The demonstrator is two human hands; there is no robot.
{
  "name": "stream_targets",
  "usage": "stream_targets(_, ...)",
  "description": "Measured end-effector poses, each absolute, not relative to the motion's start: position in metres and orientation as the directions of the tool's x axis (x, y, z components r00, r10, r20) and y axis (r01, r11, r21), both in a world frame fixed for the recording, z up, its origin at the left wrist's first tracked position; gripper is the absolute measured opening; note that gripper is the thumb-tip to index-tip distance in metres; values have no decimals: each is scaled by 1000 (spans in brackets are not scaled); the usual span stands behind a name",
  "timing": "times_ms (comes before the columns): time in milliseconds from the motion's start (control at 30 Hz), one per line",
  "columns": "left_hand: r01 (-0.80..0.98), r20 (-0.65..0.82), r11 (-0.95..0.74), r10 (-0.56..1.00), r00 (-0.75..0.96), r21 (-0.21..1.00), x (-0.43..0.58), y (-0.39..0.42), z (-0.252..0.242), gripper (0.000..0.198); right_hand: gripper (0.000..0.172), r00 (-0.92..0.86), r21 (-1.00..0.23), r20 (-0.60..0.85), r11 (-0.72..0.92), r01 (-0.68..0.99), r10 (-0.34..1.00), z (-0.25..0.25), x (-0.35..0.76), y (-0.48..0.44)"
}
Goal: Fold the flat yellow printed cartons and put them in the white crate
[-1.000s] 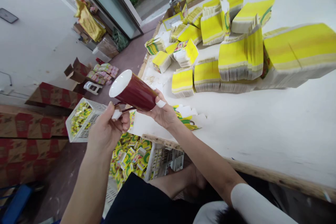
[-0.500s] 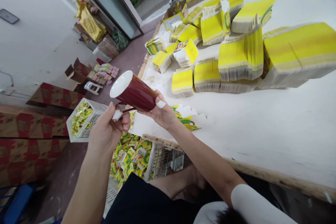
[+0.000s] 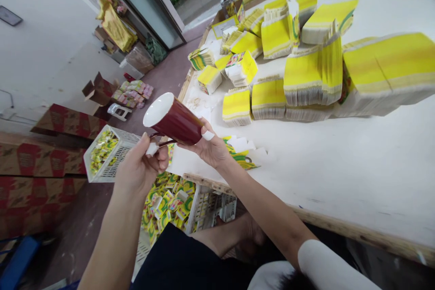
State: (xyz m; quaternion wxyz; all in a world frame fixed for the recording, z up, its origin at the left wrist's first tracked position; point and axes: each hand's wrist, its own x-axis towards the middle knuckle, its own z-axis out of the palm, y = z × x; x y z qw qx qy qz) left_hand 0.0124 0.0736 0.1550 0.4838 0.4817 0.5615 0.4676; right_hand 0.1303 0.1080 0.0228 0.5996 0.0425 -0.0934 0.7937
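Observation:
A dark red mug with a white inside is held tilted in the air, its mouth turned up and to the left. My left hand is closed on the mug's handle, with white wrapping on a finger or thumb. My right hand grips the mug near its base, its thumb also wrapped in white. Beneath and behind the mug is the left edge of the white table. A small spread of yellow-green printed cards lies on the table beside my right wrist.
Stacks of yellow cards stand across the table. Below its edge, a crate holds many small yellow-green boxes. Another white crate stands on the floor to the left, near red-brown cartons and a white stool.
The view has shifted very slightly. Both hands keep the same hold on the mug, which stays at nearly the same place and tilt.

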Motion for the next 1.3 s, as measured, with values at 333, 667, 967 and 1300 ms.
stream_targets(333, 64, -159, 166, 981, -110, 984, 20, 72, 156, 26, 52, -281, -104, 187, -265, -959, 941, 19, 129, 106)
stream_targets(667, 67, -141, 143, 989, -33, 987, 14, 72, 154, 37, 49, -295, -41, 234, -293, -955, 926, 18, 130, 109)
stream_targets(967, 77, -131, 131, 991, 1, 988, 10, 72, 152, 25, 59, -291, -67, 225, -283, -957, 930, 15, 126, 110)
stream_targets(1300, 115, -49, 55, 997, -61, 992, 8, 72, 159, 23, 71, -102, -30, 116, -99, -995, 988, 4, 140, 124)
